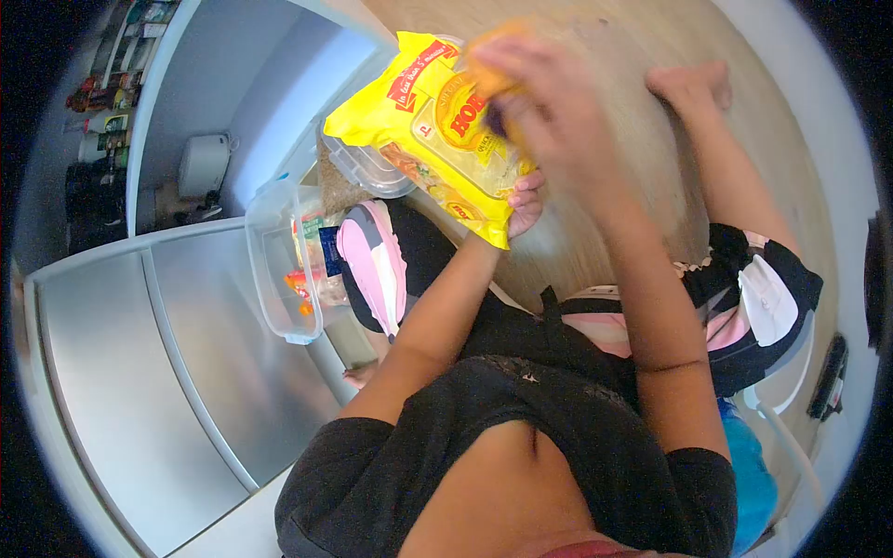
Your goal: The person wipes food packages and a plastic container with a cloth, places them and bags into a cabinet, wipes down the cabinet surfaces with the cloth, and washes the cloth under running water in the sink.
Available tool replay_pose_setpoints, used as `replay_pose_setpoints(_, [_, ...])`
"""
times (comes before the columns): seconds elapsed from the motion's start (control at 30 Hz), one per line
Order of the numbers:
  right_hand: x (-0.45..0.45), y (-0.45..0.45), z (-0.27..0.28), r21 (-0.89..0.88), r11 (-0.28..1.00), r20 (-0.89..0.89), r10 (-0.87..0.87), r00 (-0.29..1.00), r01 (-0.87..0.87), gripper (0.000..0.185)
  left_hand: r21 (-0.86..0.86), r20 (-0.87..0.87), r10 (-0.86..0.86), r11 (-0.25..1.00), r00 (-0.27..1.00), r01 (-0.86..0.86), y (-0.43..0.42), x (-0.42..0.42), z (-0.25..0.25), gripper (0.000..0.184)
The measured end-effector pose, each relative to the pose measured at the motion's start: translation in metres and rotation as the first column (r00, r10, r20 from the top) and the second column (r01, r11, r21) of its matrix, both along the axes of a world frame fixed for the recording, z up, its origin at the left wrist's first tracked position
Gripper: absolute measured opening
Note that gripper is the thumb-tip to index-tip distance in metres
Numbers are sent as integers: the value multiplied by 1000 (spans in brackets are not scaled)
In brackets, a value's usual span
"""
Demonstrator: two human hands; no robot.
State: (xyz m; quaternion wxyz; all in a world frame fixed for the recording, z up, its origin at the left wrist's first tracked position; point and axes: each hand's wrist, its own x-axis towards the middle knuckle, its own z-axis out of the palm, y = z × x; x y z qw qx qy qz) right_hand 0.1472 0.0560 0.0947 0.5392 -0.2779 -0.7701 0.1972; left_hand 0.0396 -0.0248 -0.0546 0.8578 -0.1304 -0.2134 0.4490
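My left hand [526,203] grips the lower right edge of a bright yellow noodle packet [442,126], fingers curled over its rim. Red and white print and a food picture cover the front of the packet. Over its upper right part is my right hand [558,112], blurred by motion, with its fingers closed on an orange cloth [510,42]. The cloth's exact shape is smeared. Behind the packet, partly covered by it, sits a clear plastic container [367,172].
A clear plastic bin [260,270] holding several food packets [316,244] stands left of my knee. Frosted sliding doors [200,358] and an open cupboard [251,102] line the left side. A black brush [828,377] lies at the right, on the wooden floor [642,56].
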Motion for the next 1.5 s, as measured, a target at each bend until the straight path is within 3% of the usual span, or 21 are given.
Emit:
replay_pose_setpoints(0.03, [-6,-9,-4,-36,991,80,131,988,-128,37,17,-8,10,1000,1000,-10,0,0,1,71])
replay_pose_setpoints(0.13, [-12,-11,-30,-145,950,7,282,960,-278,37,76,-60,42,996,997,-38,3,-6,5,73])
replay_pose_setpoints(0.2, [6,-1,-37,-289,953,150,138,979,-90,35,106,-113,85,992,990,-73,4,-13,11,74])
replay_pose_setpoints(0.27, [23,15,-60,-310,941,382,-8,924,137,24,56,-182,121,992,976,-113,3,-20,26,77])
replay_pose_setpoints(0.3, [27,19,-58,-301,945,379,-2,926,125,24,6,-215,129,991,968,-131,3,-25,34,80])
replay_pose_setpoints(0.37, [35,23,-58,-239,953,423,-73,903,189,24,206,-144,86,977,986,-55,7,-29,28,83])
replay_pose_setpoints(0.5, [23,16,-36,-160,978,367,-70,928,137,23,296,-88,67,954,994,-38,4,-34,35,88])
replay_pose_setpoints(0.57, [11,7,-13,105,993,298,-86,951,57,33,359,-225,24,931,974,60,4,-39,46,79])
replay_pose_setpoints(0.7, [-11,-40,33,230,960,225,104,969,-157,33,334,-262,154,941,953,-60,0,-49,44,78])
replay_pose_setpoints(0.77, [-19,-55,32,471,849,274,118,954,-240,39,309,-305,221,943,927,-123,-4,-55,45,77])
replay_pose_setpoints(0.8, [-24,-63,37,476,842,277,130,952,-253,39,297,-324,241,944,915,-144,-5,-57,44,77])
replay_pose_setpoints(0.9, [-30,-79,61,431,821,228,303,925,-375,31,253,-381,285,947,880,-197,-11,-63,41,76])
replay_pose_setpoints(0.97, [-28,-77,80,354,794,389,355,850,-494,19,219,-429,310,947,848,-235,-13,-67,41,76])
replay_pose_setpoints(1.0, [-24,-74,89,226,823,441,390,808,-521,11,200,-462,324,945,826,-259,-16,-71,41,75])
replay_pose_setpoints(1.03, [-22,-67,91,229,823,452,383,805,-520,11,182,-482,330,944,812,-275,-16,-73,40,75])
replay_pose_setpoints(1.1, [-18,-34,90,201,922,470,206,858,-332,10,164,-526,346,938,777,-306,-18,-77,41,74])
replay_pose_setpoints(1.17, [-9,7,76,222,970,615,-64,786,-95,15,154,-559,365,928,745,-339,-20,-81,42,74])
replay_pose_setpoints(1.3, [11,27,57,161,987,726,-113,679,-7,18,144,-600,384,915,702,-378,-26,-82,44,73])
replay_pose_setpoints(1.4, [11,8,31,74,995,727,-6,686,-71,21,132,-611,394,906,687,-402,-31,-82,45,72])
replay_pose_setpoints(1.47, [8,1,11,-221,971,712,228,664,-96,22,130,-613,408,897,676,-423,-35,-83,45,71])
replay_pose_setpoints(1.5, [5,-5,7,-215,969,713,238,659,-118,22,138,-619,423,888,661,-439,-38,-84,46,71])
